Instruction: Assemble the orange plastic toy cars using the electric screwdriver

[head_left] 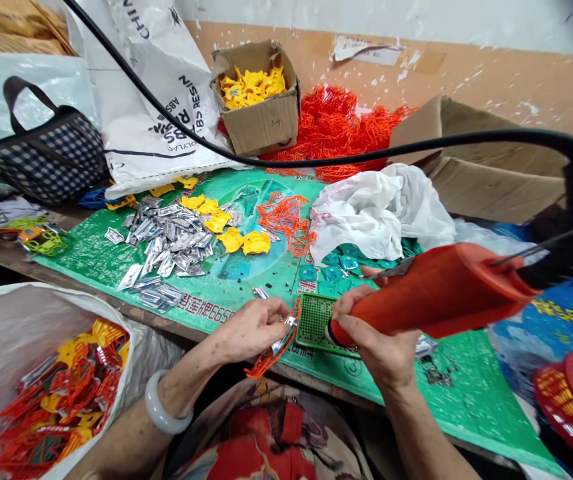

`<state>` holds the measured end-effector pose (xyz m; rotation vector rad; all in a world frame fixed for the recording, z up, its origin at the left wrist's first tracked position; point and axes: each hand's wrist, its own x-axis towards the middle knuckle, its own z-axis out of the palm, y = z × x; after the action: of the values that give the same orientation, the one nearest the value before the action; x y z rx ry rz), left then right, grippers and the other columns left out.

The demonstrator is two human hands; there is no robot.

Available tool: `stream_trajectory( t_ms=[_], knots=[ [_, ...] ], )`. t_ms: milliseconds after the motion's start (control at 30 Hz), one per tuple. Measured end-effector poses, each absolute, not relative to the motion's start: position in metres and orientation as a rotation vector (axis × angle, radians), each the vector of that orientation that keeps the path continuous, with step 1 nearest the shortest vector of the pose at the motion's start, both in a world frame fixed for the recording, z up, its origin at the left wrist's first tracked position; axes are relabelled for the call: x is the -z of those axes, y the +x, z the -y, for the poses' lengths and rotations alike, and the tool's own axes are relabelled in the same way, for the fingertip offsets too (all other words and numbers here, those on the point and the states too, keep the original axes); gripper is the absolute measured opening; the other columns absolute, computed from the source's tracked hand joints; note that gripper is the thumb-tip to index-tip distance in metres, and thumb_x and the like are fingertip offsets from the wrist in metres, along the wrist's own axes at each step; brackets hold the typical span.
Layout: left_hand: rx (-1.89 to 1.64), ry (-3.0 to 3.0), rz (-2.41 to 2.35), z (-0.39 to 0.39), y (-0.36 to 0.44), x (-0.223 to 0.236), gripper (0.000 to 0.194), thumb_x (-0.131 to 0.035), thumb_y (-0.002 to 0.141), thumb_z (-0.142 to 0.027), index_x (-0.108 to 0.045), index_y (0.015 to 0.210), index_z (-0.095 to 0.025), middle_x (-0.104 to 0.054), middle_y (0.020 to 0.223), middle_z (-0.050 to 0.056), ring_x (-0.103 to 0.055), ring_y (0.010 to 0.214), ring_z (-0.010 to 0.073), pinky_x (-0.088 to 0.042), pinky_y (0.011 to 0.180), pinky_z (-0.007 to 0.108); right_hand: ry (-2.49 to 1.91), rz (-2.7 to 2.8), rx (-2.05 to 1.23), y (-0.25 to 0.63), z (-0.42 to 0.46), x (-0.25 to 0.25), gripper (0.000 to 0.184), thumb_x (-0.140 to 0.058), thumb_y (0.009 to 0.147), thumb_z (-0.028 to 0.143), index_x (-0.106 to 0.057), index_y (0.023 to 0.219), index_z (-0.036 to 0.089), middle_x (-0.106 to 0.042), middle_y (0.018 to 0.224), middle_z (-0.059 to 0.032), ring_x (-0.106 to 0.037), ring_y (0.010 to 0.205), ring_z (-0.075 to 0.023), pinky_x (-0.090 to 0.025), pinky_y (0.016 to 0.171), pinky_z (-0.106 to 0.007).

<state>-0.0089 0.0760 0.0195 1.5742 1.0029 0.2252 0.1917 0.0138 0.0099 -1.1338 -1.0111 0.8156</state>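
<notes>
My left hand point(256, 327) pinches an orange plastic frame point(265, 363) with silver pieces at its end, close to the table's front edge. My right hand point(383, 343) is wrapped round the thick orange-red body of a corded electric screwdriver point(446, 290). Its dark nose points left and down over a small green mesh basket point(316, 310), which lies between my hands; whether it touches the basket I cannot tell. Behind the basket are flat green pieces point(333, 272). A pile of silver pieces point(171, 233) and several yellow plastic parts point(216, 217) lie farther left.
A black cable point(316, 162) arches across the view. An open white bag point(151, 360) of orange and yellow parts stands front left. At the back are a carton point(261, 127) of yellow parts, an orange heap point(341, 127) and white cloth-like bags point(366, 210). A red basket point(566, 407) sits right.
</notes>
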Motion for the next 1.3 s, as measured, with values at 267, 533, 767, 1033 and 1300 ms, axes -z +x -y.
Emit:
stream_trajectory(
  t_ms=[267, 533, 767, 1033, 1300],
  knots=[
    [-0.264, 1.394, -1.003, -0.074, -0.002, -0.013, 0.016, -0.056, 0.076, -0.034, -0.054, 0.083, -0.020, -0.042, 0.053, -0.010, -0.042, 0.048, 0.0114, -0.034, 0.048, 0.023, -0.960, 0.866, -0.845, 0.190, -0.020, -0.044, 0.052, -0.077, 0.067, 0.015, -0.060, 0.114, 0.027, -0.066, 0.068, 0.0057, -0.061, 0.058, -0.0156, -0.052, 0.061, -0.033],
    [-0.359, 1.350, -1.002, -0.067, -0.001, -0.008, 0.019, -0.057, 0.073, -0.037, -0.055, 0.080, -0.019, -0.039, 0.053, -0.010, -0.035, 0.048, 0.0093, -0.026, 0.048, 0.024, -0.690, 0.923, -1.003, 0.170, -0.019, -0.083, 0.055, -0.075, 0.073, 0.015, -0.059, 0.123, 0.031, -0.066, 0.072, 0.0039, -0.062, 0.062, -0.0144, -0.056, 0.066, -0.033],
    [-0.364, 1.318, -0.979, -0.067, -0.004, -0.008, 0.021, -0.059, 0.070, -0.037, -0.054, 0.079, -0.019, -0.042, 0.056, -0.008, -0.036, 0.051, 0.0105, -0.025, 0.050, 0.025, -0.695, 0.888, -1.087, 0.147, -0.021, -0.076, 0.056, -0.083, 0.071, 0.025, -0.059, 0.121, 0.034, -0.066, 0.072, 0.0051, -0.061, 0.061, -0.0132, -0.055, 0.065, -0.031],
    [-0.384, 1.306, -0.949, -0.065, -0.004, -0.008, 0.022, -0.059, 0.071, -0.040, -0.051, 0.077, -0.020, -0.042, 0.059, -0.008, -0.038, 0.054, 0.0113, -0.029, 0.052, 0.026, -0.721, 0.873, -1.101, 0.144, -0.023, -0.074, 0.051, -0.084, 0.069, 0.026, -0.061, 0.114, 0.032, -0.065, 0.070, 0.0051, -0.061, 0.060, -0.0140, -0.055, 0.064, -0.033],
    [-0.397, 1.301, -0.930, -0.066, -0.006, -0.006, 0.023, -0.061, 0.071, -0.040, -0.050, 0.076, -0.021, -0.043, 0.060, -0.007, -0.038, 0.055, 0.0117, -0.027, 0.052, 0.026, -0.720, 0.864, -1.114, 0.143, -0.023, -0.070, 0.051, -0.082, 0.068, 0.022, -0.061, 0.113, 0.030, -0.065, 0.070, 0.0054, -0.060, 0.060, -0.0143, -0.054, 0.064, -0.033]
  ],
)
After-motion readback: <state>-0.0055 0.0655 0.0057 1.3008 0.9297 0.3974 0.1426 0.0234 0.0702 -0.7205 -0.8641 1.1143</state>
